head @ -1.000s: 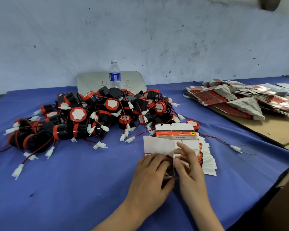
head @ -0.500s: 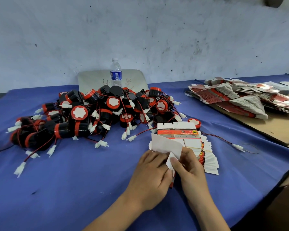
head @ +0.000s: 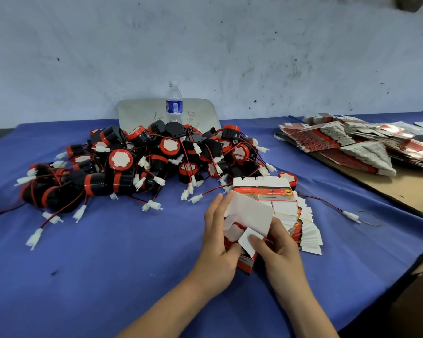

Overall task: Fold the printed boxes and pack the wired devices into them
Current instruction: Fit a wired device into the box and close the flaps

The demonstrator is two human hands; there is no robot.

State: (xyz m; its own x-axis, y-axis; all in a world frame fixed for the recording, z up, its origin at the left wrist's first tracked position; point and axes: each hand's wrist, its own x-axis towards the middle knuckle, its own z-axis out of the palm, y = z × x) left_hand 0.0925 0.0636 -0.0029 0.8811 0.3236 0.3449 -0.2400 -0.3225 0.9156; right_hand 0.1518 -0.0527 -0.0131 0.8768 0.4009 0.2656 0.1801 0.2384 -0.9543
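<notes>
The printed box sits at about 5 o'clock on the blue tabletop, its top open, a red-and-white wired device showing inside. Your left hand wraps its left side; your right hand pinches a small white flap. Just past it, at 1 o'clock, lie fanned flat boxes. The device pile spreads from 10 to 12 o'clock, with a water bottle behind it.
</notes>
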